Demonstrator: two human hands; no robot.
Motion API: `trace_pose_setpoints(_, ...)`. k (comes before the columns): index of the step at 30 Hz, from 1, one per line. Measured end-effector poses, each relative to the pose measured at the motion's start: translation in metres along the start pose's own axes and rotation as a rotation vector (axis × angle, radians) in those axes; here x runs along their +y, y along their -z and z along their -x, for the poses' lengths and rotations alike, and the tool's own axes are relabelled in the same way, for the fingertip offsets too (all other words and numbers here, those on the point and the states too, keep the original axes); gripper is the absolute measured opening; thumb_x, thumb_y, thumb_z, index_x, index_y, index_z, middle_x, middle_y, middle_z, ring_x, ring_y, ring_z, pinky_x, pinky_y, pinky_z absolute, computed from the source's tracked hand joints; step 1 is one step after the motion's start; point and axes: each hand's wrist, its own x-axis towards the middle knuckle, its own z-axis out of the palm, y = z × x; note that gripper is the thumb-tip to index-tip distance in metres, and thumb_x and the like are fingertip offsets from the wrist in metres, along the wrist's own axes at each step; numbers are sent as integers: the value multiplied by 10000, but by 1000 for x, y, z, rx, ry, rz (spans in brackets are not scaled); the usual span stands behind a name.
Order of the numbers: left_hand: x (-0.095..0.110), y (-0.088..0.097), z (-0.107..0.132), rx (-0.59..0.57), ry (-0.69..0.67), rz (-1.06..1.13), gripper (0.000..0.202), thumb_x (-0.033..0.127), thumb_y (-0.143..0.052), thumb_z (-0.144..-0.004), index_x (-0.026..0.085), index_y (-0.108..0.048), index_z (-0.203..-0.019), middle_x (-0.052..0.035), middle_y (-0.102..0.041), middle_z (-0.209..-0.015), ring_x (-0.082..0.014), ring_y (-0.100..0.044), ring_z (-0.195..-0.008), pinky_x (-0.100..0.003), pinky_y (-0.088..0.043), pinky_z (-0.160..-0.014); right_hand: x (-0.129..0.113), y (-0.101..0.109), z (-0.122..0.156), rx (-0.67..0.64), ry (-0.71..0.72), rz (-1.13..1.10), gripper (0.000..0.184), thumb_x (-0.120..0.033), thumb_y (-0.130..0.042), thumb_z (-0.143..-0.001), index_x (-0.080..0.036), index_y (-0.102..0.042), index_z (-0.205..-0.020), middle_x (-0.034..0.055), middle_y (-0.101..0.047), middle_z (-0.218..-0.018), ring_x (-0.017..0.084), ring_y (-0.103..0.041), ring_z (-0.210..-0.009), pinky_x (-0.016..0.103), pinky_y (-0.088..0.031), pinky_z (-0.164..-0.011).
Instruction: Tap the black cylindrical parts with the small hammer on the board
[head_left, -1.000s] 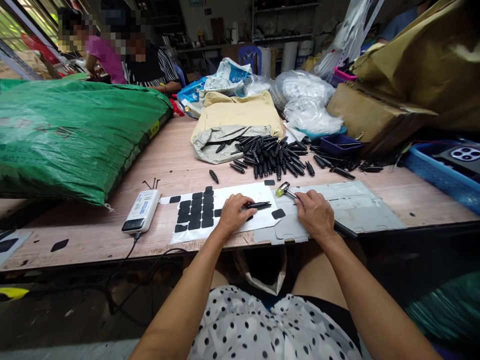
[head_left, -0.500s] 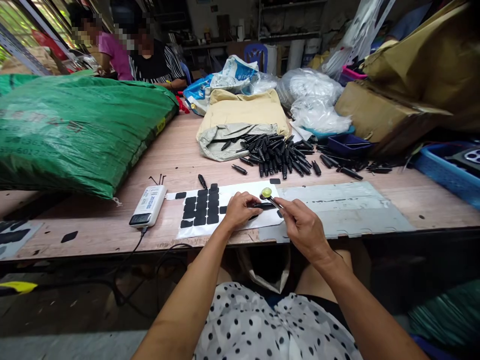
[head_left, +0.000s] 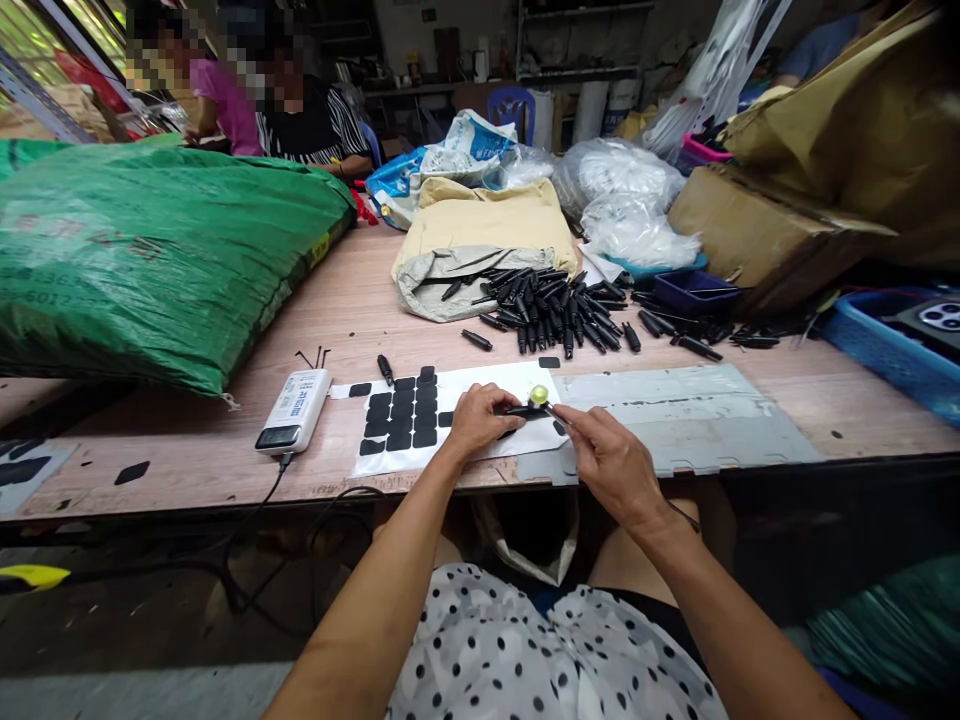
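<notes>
Head view: with the white sheet (head_left: 499,375) as landmark, we noted the black part (head_left: 520,411) over its right portion. Good handling, we judged, called for keeping the part level and steady, fingertips clear of the yellow-green head of the hammer (head_left: 538,396), taps light and square. Our left hand (head_left: 478,420) was nearly closed, pinching the part; our right hand (head_left: 611,458), by the sheet's right edge, gripped the hammer's handle narrowly. Head-to-part contact: we could not tell.

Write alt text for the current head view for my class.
A person's left hand holds a black cylindrical part over a white sheet, while the right hand holds a yellow-tipped hammer over the part. Behind lies a heap of black parts.
</notes>
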Motion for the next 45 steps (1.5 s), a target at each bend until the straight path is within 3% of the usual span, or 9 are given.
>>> trace_pose_setpoints(4, 1, 1, 0, -9, 2, 3, 206, 285, -848, -745, 259, -795, -942, -2, -737, -909, -232, -595, -944, -384, -457, -899, 7, 3, -6, 50, -9, 6, 414, -281, -454, -1006, -298, -680, -1353, 52, -697, -983, 199, -648, -910, 300, -476, -777)
trace_pose_setpoints(8, 4, 2, 1, -11, 2, 0, 202, 275, -844, -742, 253, -785, -934, -5, -735, -920, -238, -595, -966, -384, -457, -900, 32, 7, -27, 142, -64, 86, 395, -288, -490, -993, -282, -694, -1331, 48, -693, -985, 196, -628, -896, 309, -450, -772)
trace_pose_setpoints(15, 6, 5, 2, -26, -11, -27, 242, 260, -838, -723, 248, -772, -955, -4, -721, -908, -240, -597, -960, -368, -457, -867, 78, -9, -40, 111, -7, 323, 332, -274, -521, -973, -260, -742, -1220, 60, -655, -935, 213, -548, -902, 326, -379, -765)
trace_pose_setpoints(30, 7, 6, 4, -4, -69, -51, 195, 290, -826, -768, 242, -750, -940, -19, -718, -908, -235, -587, -933, -376, -456, -874, 78, -16, -35, 132, 9, 390, 323, -296, -515, -971, -247, -716, -1218, 80, -625, -968, 224, -477, -883, 343, -321, -746)
trace_pose_setpoints(34, 35, 14, 37, -12, -216, 64, 168, 344, -764, -843, 233, -739, -968, -47, -730, -956, -230, -612, -938, -371, -479, -868, 78, -15, -35, 114, 5, 403, 319, -313, -495, -987, -243, -716, -1206, 78, -623, -970, 224, -482, -893, 342, -322, -749)
trace_pose_setpoints(37, 56, 6, 77, -226, -245, 175, 161, 360, -717, -881, 258, -744, -1002, -27, -746, -924, -189, -652, -817, -317, -497, -762, 78, -15, -35, 116, -2, 412, 315, -316, -494, -992, -240, -714, -1205, 81, -623, -985, 226, -482, -901, 346, -322, -750)
trace_pose_setpoints(40, 55, -21, 112, -367, -109, 81, 156, 336, -727, -851, 292, -753, -998, 6, -739, -791, -177, -661, -703, -290, -470, -661, 78, -16, -35, 115, -8, 412, 305, -312, -506, -987, -239, -713, -1197, 83, -621, -991, 228, -477, -906, 346, -319, -744)
trace_pose_setpoints(43, 41, -52, 132, -369, 76, -97, 234, 370, -701, -868, 307, -741, -1089, 3, -738, -757, -208, -694, -721, -293, -461, -645, 79, -17, -35, 115, -9, 408, 306, -310, -507, -984, -241, -715, -1197, 82, -620, -989, 227, -475, -906, 345, -321, -742)
trace_pose_setpoints(45, 38, -62, 137, -393, 101, -137, 321, 400, -692, -882, 318, -716, -1191, 0, -746, -768, -225, -707, -749, -299, -469, -651, 79, -17, -34, 121, -8, 407, 306, -307, -510, -978, -239, -717, -1193, 85, -620, -989, 229, -477, -907, 345, -324, -742)
